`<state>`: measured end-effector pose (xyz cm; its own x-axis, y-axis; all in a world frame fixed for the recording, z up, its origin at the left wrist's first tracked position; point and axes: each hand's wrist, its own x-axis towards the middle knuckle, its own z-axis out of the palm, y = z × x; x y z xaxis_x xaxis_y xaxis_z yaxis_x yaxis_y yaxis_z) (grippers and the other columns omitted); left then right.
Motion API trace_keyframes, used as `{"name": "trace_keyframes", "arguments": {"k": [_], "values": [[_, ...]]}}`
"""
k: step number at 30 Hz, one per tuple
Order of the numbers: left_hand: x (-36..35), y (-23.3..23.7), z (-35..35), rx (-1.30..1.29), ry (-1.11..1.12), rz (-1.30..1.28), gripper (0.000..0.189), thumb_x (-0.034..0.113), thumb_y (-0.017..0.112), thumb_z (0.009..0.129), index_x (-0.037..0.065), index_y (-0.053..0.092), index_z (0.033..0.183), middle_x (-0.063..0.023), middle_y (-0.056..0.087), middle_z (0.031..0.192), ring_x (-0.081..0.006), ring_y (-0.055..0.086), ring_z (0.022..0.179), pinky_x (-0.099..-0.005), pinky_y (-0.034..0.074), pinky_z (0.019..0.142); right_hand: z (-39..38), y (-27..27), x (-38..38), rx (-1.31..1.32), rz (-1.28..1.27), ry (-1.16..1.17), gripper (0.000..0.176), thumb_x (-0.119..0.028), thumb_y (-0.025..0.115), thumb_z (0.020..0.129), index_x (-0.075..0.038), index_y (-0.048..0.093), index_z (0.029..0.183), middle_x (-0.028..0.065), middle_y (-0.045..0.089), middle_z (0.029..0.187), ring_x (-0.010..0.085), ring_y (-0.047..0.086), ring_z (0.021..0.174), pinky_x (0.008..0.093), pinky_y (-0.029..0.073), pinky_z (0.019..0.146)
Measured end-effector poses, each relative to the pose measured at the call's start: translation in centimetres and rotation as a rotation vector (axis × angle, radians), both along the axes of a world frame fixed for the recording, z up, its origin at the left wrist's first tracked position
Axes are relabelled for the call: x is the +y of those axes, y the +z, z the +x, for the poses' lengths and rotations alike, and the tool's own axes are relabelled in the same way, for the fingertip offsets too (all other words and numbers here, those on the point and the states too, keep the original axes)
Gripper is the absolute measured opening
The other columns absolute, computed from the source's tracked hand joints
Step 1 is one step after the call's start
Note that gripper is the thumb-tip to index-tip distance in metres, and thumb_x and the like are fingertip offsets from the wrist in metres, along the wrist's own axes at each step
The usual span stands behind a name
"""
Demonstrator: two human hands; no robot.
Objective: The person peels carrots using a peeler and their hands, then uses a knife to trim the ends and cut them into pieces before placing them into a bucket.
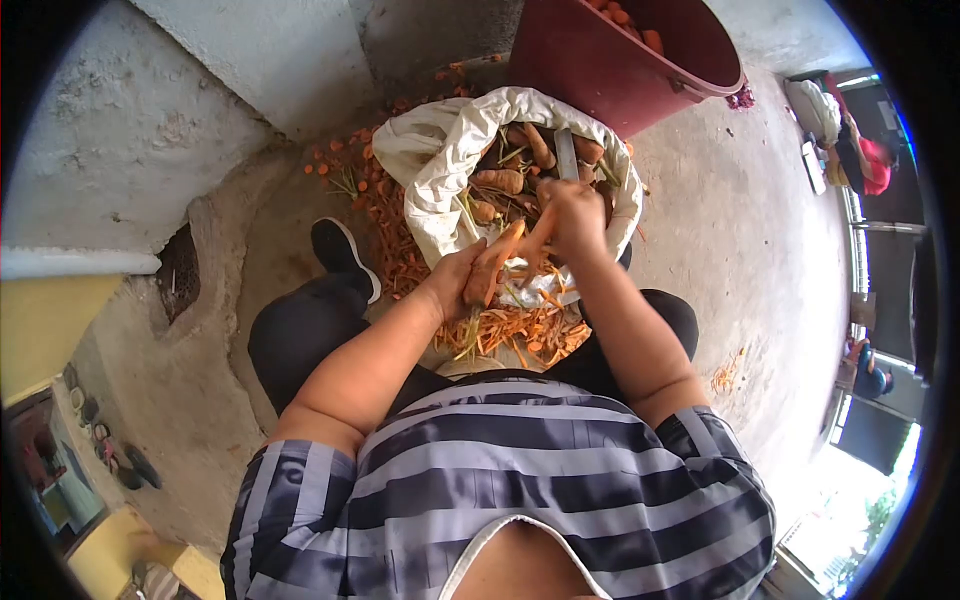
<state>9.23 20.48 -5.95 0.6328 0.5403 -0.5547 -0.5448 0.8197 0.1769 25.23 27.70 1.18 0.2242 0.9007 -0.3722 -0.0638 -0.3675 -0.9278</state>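
Note:
My left hand [455, 278] is closed around a carrot [490, 268], its tip pointing up and to the right and part of its surface bright orange. Green stem ends hang below that hand. In my right hand [577, 215] is a knife, its wide grey blade [567, 155] pointing away from me; the fingers hide its handle. Both hands are over the near rim of a white sack [440, 190], rolled open and holding several brownish unpeeled carrots [498, 181]. An orange strip beside my right hand is blurred.
A dark red bucket [610, 75] with orange pieces inside stands behind the sack. Carrot peelings [525, 335] lie between my feet, with cut ends [365, 180] scattered left of the sack. A wall is at the upper left. Other people [875, 165] are far off at right.

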Motion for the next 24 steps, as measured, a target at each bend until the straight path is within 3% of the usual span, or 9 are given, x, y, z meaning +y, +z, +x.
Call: {"name": "trace_keyframes", "arguments": {"k": [2, 5, 9, 10, 11, 16, 20, 21, 24], "values": [[-0.3, -0.3, 0.3, 0.025, 0.014, -0.015, 0.038, 0.041, 0.037, 0.09, 0.009, 0.049, 0.108, -0.0065, 0.056, 0.082, -0.0173, 0.058, 0.069, -0.0324, 0.05, 0.058, -1.8, -1.1, -2.2, 0.175, -0.023, 0.119, 0.012, -0.009, 0.064, 0.07, -0.001, 0.054, 0.069, 0.0026, 0.05, 0.059, 0.0113, 0.044, 0.049, 0.0251, 0.035, 0.045], [-0.6, -1.0, 0.4, 0.071, -0.016, 0.036, 0.037, 0.04, 0.037, 0.091, 0.01, 0.049, 0.109, -0.0058, 0.056, 0.081, -0.0163, 0.057, 0.067, -0.0309, 0.05, 0.059, -1.3, -3.5, -1.4, -0.011, -0.001, 0.179, 0.013, -0.009, 0.062, 0.068, 0.001, 0.053, 0.065, 0.0047, 0.051, 0.06, 0.0113, 0.045, 0.048, 0.0262, 0.036, 0.043], [-0.8, -0.1, 0.4, 0.146, -0.077, 0.087, 0.037, 0.04, 0.037, 0.091, 0.011, 0.049, 0.109, -0.005, 0.056, 0.08, -0.015, 0.055, 0.064, -0.0289, 0.049, 0.055, 3.2, -7.2, 4.3, -0.243, 0.076, -0.163, 0.014, -0.011, 0.063, 0.069, 0.0, 0.055, 0.069, 0.0052, 0.053, 0.059, 0.0136, 0.049, 0.048, 0.0293, 0.038, 0.043], [-1.0, 0.0, 0.4, 0.17, -0.076, 0.074, 0.036, 0.04, 0.037, 0.091, 0.011, 0.049, 0.109, -0.0048, 0.055, 0.079, -0.0147, 0.054, 0.063, -0.0285, 0.048, 0.054, 3.9, -4.3, 4.7, -0.347, 0.034, -0.178, 0.015, -0.012, 0.063, 0.069, 0.0, 0.056, 0.069, 0.0067, 0.054, 0.058, 0.0149, 0.052, 0.047, 0.029, 0.039, 0.042], [-0.8, -0.1, 0.3, 0.142, -0.07, 0.063, 0.037, 0.041, 0.037, 0.09, 0.011, 0.049, 0.109, -0.0051, 0.056, 0.08, -0.0149, 0.055, 0.064, -0.0287, 0.049, 0.054, 7.3, -8.9, 7.2, -0.448, 0.009, -0.225, 0.017, -0.014, 0.063, 0.07, 0.001, 0.056, 0.069, 0.0083, 0.056, 0.059, 0.0159, 0.053, 0.045, 0.0292, 0.04, 0.04], [-0.3, -1.0, 0.1, 0.072, -0.019, 0.046, 0.041, 0.045, 0.037, 0.09, 0.011, 0.049, 0.109, -0.0066, 0.058, 0.084, -0.0167, 0.057, 0.066, -0.0303, 0.049, 0.054, 3.6, -2.3, 2.9, -0.069, 0.023, -0.14, 0.013, -0.01, 0.062, 0.069, 0.001, 0.055, 0.066, 0.0036, 0.05, 0.057, 0.014, 0.048, 0.048, 0.0286, 0.039, 0.045], [0.0, 0.2, 0.5, 0.214, -0.03, -0.073, 0.04, 0.043, 0.036, 0.09, 0.01, 0.05, 0.107, -0.0074, 0.058, 0.084, -0.0192, 0.058, 0.066, -0.0334, 0.05, 0.055, -1.6, -2.0, -2.6, 0.191, -0.019, 0.038, 0.014, -0.011, 0.062, 0.071, 0.0, 0.053, 0.07, 0.0023, 0.05, 0.057, 0.0121, 0.046, 0.05, 0.0263, 0.039, 0.049], [-0.2, -0.8, 0.8, 0.08, 0.047, -0.096, 0.036, 0.038, 0.036, 0.091, 0.008, 0.051, 0.106, -0.0077, 0.058, 0.083, -0.0194, 0.059, 0.068, -0.0347, 0.051, 0.056, -1.7, -2.8, -3.0, 0.127, 0.059, 0.135, 0.014, -0.01, 0.061, 0.071, 0.002, 0.053, 0.07, 0.0022, 0.049, 0.057, 0.0116, 0.045, 0.05, 0.0269, 0.041, 0.051], [-0.7, -1.6, -0.3, 0.16, -0.063, 0.083, 0.035, 0.036, 0.036, 0.091, 0.007, 0.05, 0.106, -0.0081, 0.058, 0.085, -0.0184, 0.058, 0.072, -0.0332, 0.051, 0.059, -0.6, -7.0, -0.8, -0.015, 0.064, 0.145, 0.012, -0.008, 0.059, 0.071, 0.002, 0.054, 0.068, 0.0026, 0.05, 0.057, 0.011, 0.045, 0.049, 0.0267, 0.04, 0.049]]}}
